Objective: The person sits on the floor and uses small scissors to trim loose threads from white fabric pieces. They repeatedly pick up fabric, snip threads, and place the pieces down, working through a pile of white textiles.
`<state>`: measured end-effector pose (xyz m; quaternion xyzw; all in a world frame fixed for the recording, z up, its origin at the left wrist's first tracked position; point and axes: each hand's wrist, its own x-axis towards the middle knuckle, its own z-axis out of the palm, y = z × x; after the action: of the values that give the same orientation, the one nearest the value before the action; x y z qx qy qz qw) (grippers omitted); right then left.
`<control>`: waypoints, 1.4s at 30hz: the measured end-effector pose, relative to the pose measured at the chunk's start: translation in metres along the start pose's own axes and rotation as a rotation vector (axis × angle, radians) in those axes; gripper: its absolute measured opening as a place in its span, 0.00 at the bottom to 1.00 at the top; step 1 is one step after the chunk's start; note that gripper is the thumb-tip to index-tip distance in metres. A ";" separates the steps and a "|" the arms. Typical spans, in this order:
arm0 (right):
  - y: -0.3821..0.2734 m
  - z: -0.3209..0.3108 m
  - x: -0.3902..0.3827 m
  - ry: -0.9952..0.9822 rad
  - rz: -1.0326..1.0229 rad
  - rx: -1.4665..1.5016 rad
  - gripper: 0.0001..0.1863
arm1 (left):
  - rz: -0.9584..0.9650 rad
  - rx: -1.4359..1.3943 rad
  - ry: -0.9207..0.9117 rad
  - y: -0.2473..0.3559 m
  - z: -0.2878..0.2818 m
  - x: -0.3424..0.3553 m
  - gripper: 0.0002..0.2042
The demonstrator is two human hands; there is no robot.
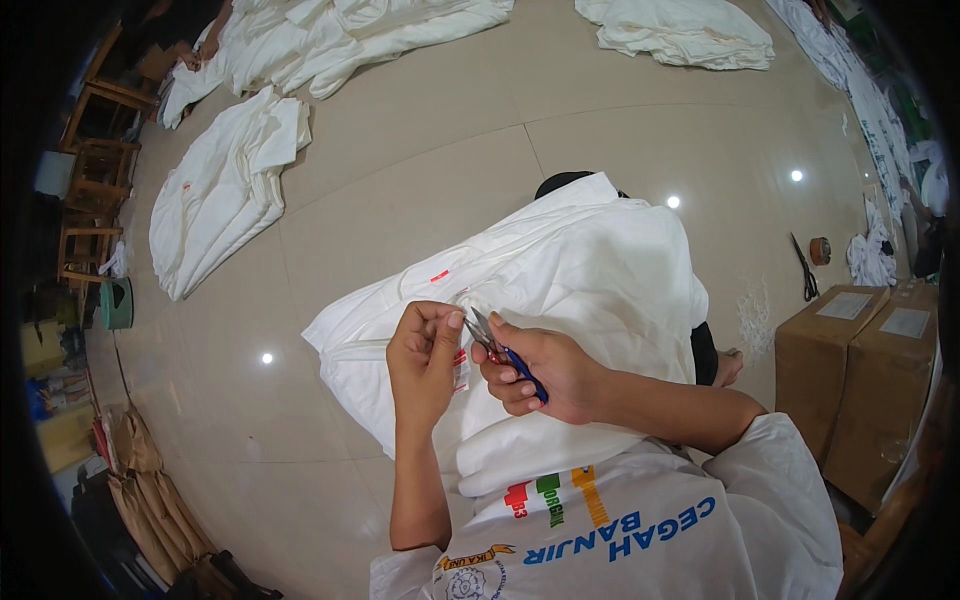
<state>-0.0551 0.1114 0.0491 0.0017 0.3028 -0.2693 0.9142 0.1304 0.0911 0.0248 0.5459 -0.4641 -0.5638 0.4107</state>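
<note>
A white garment (610, 260) with small red marks and a tag lies spread across my lap and legs. My right hand (560, 375) is closed round a pair of thread snips (526, 376) with blue handles and short metal blades. The blades point up and left, towards the fingertips of my left hand (424, 355). Those fingers are pinched together just above the cloth, close to the blade tips. What they hold, if anything, is too small to make out.
Folded white garments (225, 190) lie on the tiled floor at left, with more piles (690, 35) farther off. Cardboard boxes (835, 335), black scissors (804, 268), a tape roll (820, 250) and loose white threads (757, 312) are at right. Another person's hand shows at the far left, near wooden stools (98, 180).
</note>
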 end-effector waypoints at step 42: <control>-0.051 -0.039 -0.029 0.522 -0.981 -1.134 0.05 | -0.069 0.139 -0.166 0.015 -0.021 -0.009 0.15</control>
<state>-0.1211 0.0884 0.0418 -0.5346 0.5647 -0.4369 0.4522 0.1513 0.0948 0.0416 0.5402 -0.5155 -0.5872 0.3125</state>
